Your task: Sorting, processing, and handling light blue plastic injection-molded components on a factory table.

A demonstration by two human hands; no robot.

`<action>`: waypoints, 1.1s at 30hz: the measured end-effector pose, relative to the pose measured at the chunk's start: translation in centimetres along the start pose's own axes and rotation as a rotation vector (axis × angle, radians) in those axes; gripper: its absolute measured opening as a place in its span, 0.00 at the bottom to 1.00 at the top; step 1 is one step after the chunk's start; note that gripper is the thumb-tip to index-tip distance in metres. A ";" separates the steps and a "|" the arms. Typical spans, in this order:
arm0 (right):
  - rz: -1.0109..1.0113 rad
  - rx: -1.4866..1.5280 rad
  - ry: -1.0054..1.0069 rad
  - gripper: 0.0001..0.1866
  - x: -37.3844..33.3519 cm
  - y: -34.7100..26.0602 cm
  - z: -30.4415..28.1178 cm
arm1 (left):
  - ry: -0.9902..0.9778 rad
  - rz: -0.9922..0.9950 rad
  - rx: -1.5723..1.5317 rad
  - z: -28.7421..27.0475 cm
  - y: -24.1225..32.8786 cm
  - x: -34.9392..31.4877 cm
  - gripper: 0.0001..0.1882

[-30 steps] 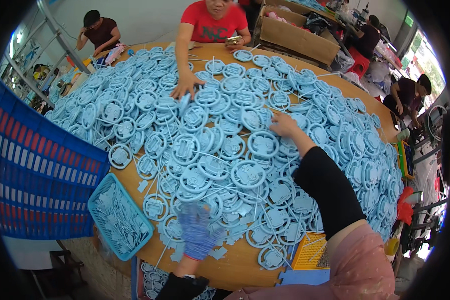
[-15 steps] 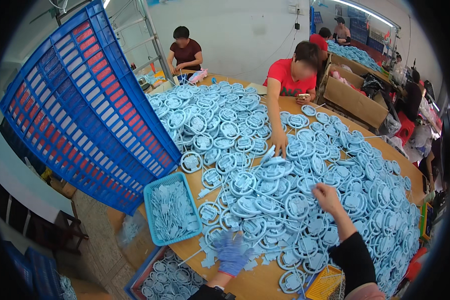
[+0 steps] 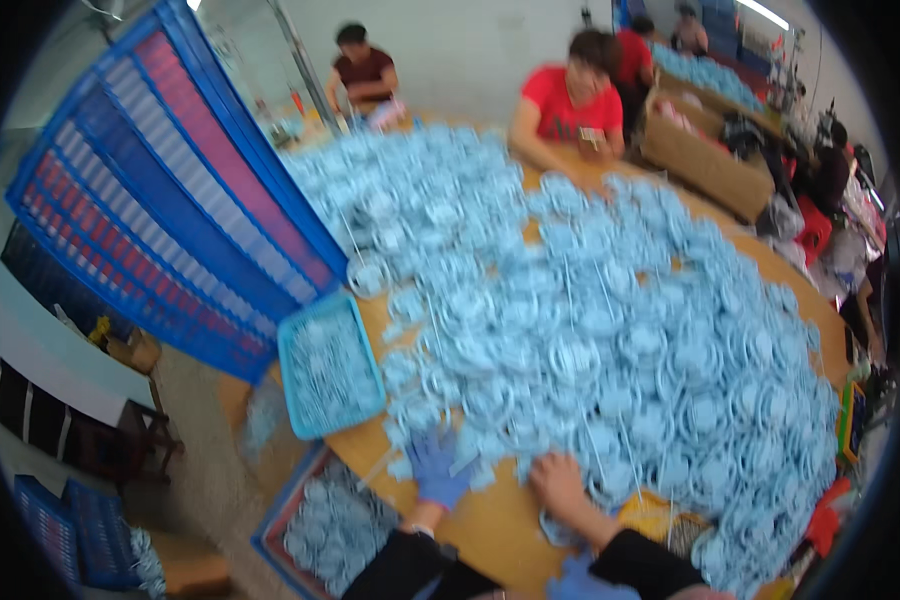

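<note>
My left hand [image 3: 438,468], in a blue-purple glove, lies with fingers spread on several flat light-blue plastic pieces [image 3: 482,472] at the near edge of the table. To its right is my bare right hand [image 3: 560,484], low over the bare wood beside the pile. Its fingers look curled inward; whatever they may hold is hidden and blurred. Just beyond both hands spreads a big heap of light-blue round plastic parts [image 3: 570,355], ring-shaped with flat centres, some with thin sticks. A turquoise basket [image 3: 292,400] of thin light-blue pieces stands left of my left hand.
A tall blue slatted crate [image 3: 185,215] leans at the left. Below the table edge sits a bin [image 3: 275,520] of round parts. A yellow basket [image 3: 650,512] is beside my right forearm. Across the table sits a person in red [image 3: 570,105]; another person [image 3: 362,70] works farther back.
My right hand has come from above the pile to the near table edge, closer to my left. The person in red has drawn an arm back from the heap. The view has shifted and blurred.
</note>
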State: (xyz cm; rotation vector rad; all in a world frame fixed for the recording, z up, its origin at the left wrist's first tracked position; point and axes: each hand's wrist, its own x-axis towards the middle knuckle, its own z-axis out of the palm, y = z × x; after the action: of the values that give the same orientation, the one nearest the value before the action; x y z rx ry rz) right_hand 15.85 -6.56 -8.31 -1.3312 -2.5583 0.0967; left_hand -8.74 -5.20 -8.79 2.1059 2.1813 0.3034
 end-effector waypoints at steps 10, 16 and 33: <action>0.105 0.395 0.173 0.11 1.3 4.1 -0.9 | 0.177 -0.178 -0.362 -2.8 0.3 -2.8 0.31; 0.845 1.288 0.272 0.11 1.4 3.2 -1.8 | -0.024 -0.301 -0.655 -3.7 3.6 5.2 0.29; 0.765 0.865 0.595 0.10 -5.1 2.1 -9.9 | -0.301 -0.151 -0.860 -5.4 9.3 8.4 0.32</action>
State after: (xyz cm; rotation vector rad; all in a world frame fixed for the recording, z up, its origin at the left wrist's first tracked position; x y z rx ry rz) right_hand 22.89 -10.06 -0.11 -1.5250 -1.1723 0.7188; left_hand -1.13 3.05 -1.04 1.3928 1.5957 0.7008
